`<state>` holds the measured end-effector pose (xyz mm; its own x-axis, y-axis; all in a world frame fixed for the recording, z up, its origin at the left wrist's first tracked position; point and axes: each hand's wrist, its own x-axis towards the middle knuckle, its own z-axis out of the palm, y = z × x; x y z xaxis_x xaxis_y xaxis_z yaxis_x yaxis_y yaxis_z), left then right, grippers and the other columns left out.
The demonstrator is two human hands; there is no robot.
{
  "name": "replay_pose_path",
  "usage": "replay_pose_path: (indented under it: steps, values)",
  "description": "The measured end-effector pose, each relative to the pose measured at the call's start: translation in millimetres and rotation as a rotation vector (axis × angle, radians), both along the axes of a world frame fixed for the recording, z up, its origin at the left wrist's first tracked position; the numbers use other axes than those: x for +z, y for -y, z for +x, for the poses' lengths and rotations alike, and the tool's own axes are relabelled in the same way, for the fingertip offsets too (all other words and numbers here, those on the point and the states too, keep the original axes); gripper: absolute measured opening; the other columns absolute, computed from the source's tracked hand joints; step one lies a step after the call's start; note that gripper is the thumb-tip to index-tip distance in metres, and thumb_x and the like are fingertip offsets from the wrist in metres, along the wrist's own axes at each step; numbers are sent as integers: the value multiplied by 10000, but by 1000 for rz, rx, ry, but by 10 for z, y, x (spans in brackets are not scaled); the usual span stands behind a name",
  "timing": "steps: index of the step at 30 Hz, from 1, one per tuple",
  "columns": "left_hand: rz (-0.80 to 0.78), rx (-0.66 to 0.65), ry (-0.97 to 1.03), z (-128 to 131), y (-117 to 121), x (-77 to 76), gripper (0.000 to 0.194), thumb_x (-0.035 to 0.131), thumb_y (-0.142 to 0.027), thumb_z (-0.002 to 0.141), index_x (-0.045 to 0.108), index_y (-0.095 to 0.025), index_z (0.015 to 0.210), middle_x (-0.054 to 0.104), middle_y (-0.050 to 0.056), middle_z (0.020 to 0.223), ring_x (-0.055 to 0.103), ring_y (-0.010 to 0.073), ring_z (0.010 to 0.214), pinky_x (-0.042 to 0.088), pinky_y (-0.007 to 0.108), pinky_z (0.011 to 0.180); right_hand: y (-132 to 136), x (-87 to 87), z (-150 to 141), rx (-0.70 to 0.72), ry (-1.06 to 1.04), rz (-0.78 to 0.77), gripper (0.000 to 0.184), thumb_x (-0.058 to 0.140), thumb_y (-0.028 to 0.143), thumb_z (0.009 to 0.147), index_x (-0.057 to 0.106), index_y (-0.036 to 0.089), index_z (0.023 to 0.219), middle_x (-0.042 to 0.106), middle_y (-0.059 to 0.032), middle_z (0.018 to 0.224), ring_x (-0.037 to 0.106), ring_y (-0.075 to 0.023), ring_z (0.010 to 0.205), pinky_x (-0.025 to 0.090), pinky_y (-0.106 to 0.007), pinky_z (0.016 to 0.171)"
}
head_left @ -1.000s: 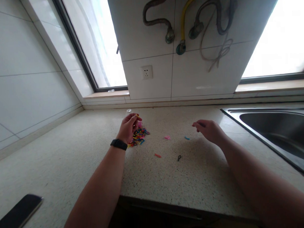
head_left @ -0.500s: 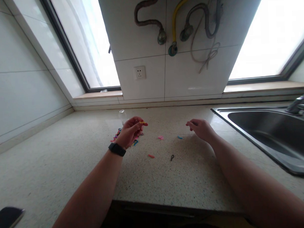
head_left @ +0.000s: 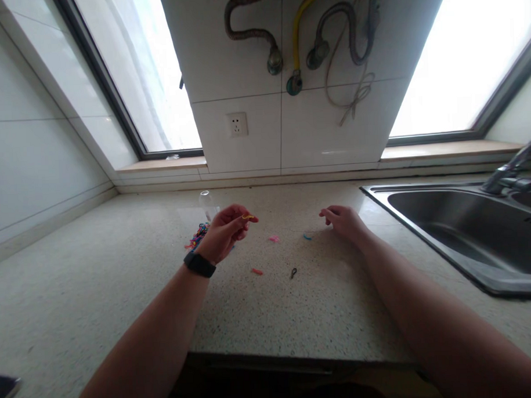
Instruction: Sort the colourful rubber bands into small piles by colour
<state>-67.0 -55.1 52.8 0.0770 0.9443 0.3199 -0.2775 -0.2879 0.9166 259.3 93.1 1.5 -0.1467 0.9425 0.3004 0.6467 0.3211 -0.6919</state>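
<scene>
Between thumb and forefinger, my left hand pinches a small yellow rubber band above the counter. Partly behind that hand lies a pile of small multicoloured bands, with a clear glass container just beyond it. My right hand is low over the counter on the right, its fingers curled together; I cannot make out anything in them. Between my hands lie a pink band and a blue band, the blue one nearest my right hand. Closer to me are a coral-red band and a black band.
A steel sink with a faucet is set into the speckled counter at right. A dark phone-like object shows at the lower left. Hoses and a socket are on the tiled wall.
The whole view has shifted, so things appear a little further left. More of the band pile shows beside my left wrist. Both hands keep nearly the same pose.
</scene>
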Motion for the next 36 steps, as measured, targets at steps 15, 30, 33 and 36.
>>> replay_pose_path:
  steps: [15,30,33,36]
  values:
    - [607,-132,-1171,1010,59,18,134,596,-172,821,685,-221,909,685,22,801,598,145,708,427,260,678,-45,-54,-26,25,-129,-45,394,493,475,830,732,162,814,633,-20,624,440,-109,489,308,-237,482]
    - [873,-192,-1376,1295,-117,-92,241,577,-153,854,739,-271,988,706,37,868,640,152,724,419,253,607,-92,-113,-48,37,-59,-34,353,499,433,842,743,181,802,658,-17,638,472,-115,516,319,-241,506]
    - [761,-154,-1295,1090,-132,-22,291,551,-154,867,730,-278,1060,716,47,914,652,161,759,449,260,680,-64,-80,-58,43,-59,-54,345,499,423,846,739,178,811,652,-16,634,468,-113,508,318,-240,503]
    - [634,-85,-1277,734,-167,41,266,546,-189,875,734,-275,1043,720,47,908,654,182,806,464,283,758,-45,-57,-65,34,-48,-66,336,500,410,846,736,174,810,641,-16,620,459,-112,498,313,-242,502]
